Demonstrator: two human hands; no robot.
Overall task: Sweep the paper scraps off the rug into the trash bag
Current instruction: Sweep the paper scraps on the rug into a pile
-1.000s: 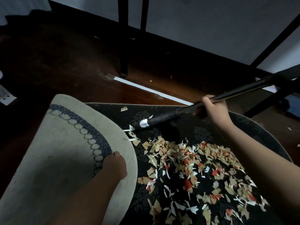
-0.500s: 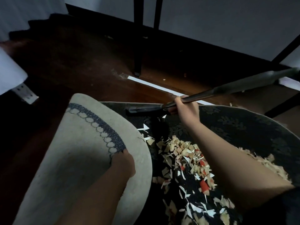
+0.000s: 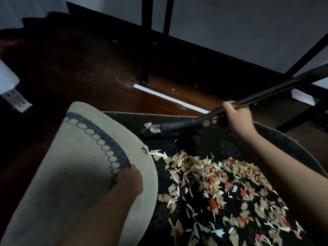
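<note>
A dark patterned rug (image 3: 284, 144) lies on the wood floor with its left part folded over, so the beige underside (image 3: 79, 166) faces up. My left hand (image 3: 130, 180) grips the edge of that folded flap. Several beige, white and red paper scraps (image 3: 221, 183) are heaped on the dark rug surface in front of me. In my right hand (image 3: 236, 118) I hold the black handle of a broom (image 3: 266, 95). Its dark head (image 3: 159, 128) lies near the rug's far edge, beyond the heap. No trash bag is in view.
Black furniture legs (image 3: 146, 50) stand on the dark wood floor just past the rug, and more slant in at the right (image 3: 305, 55). A white strip (image 3: 168, 98) lies on the floor. A metal bracket (image 3: 16, 102) sits at the left edge.
My right hand has drawn back to the right with the broom after reaching left along the rug's far edge. My left hand still holds the flap up.
</note>
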